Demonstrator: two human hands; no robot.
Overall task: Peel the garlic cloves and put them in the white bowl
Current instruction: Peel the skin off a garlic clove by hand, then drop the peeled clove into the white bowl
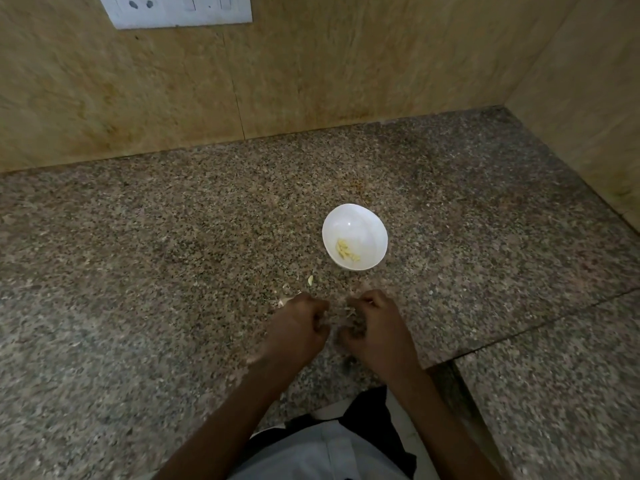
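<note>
A white bowl (354, 223) stands on the speckled granite counter (173, 254) and holds several peeled garlic cloves (346, 252). One loose clove (310, 280) lies on the counter just in front of the bowl. Both hands hover close together nearer to me. My left hand (298, 330) has its fingers curled inward, and a pale garlic piece (285, 301) shows at its far edge. My right hand (374, 332) is curled too, fingers bent toward the left hand. What either hand holds is blurred and mostly hidden.
Small bits of garlic skin (287, 287) lie scattered around the hands. A beige stone wall (311, 71) closes the back and right side, with a white switch plate (180, 10) at the top left. A seam and a step in the counter (450, 362) run at the right.
</note>
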